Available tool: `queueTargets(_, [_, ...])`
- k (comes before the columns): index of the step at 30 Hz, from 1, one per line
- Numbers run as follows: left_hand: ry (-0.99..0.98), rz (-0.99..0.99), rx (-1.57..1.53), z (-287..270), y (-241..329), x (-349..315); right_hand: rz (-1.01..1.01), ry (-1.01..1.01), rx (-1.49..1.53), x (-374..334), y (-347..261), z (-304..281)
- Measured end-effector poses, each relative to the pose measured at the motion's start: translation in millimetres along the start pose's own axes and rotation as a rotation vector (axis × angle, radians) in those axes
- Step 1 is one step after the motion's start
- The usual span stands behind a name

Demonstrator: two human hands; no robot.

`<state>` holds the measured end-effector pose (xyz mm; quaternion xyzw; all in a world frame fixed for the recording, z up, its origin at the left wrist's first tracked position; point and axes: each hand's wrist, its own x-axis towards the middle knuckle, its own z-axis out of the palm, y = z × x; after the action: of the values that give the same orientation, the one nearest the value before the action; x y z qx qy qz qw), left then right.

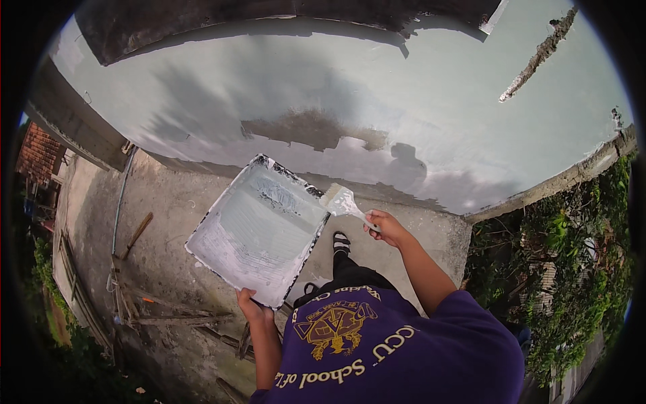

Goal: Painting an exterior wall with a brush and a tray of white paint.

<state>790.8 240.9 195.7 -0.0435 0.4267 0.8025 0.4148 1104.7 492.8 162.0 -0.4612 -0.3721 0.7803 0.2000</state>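
My left hand [252, 306] grips the near edge of a paint tray [252, 219], held tilted before me. White paint coats the tray's ribbed floor, and its dark rim is smeared with paint; a darker bare patch shows at the far end. In my right hand [385, 227] is a wide paintbrush [344, 202], held by its handle. The brush's paint-covered bristles point left, right beside the tray's right rim. Beyond both stands a wall [444, 114] painted pale green-white, with a bare grey-brown patch low in its middle.
A dark panel [235, 17] spans the wall's top. Wooden poles [175, 320] and a stick [138, 236] lie on the concrete floor [182, 195] at left. Green plants [552, 269] grow past the floor's right edge. My sandalled foot [341, 242] is below the brush.
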Motion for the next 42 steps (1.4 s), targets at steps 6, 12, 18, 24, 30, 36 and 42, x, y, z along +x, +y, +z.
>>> queueTargets(6, [0.003,0.042,0.121,39.2,-5.6,27.1,0.042,0.033,-0.277,38.6,-16.9,-15.0])
queueTargets(12, [0.006,0.047,0.183,75.2,-20.2,58.4,-0.178,0.155,-0.478,112.5,-9.7,-63.5])
queueTargets(18, [0.041,0.008,0.146,91.4,-30.5,60.0,0.015,0.274,-0.086,121.2,-17.5,-78.4])
queueTargets(24, [0.104,-0.004,0.160,95.2,-27.4,65.0,0.147,0.411,0.264,128.5,-3.3,-114.4])
queueTargets(30, [0.104,0.012,0.167,98.7,-17.6,76.1,0.198,0.557,0.390,159.8,2.9,-122.8])
queueTargets(36, [0.103,0.022,0.132,110.0,-11.5,79.2,0.106,0.665,0.450,185.9,-5.7,-111.1])
queueTargets(42, [0.096,0.047,0.116,98.4,-15.7,83.9,0.010,0.652,0.401,156.7,6.6,-106.3])
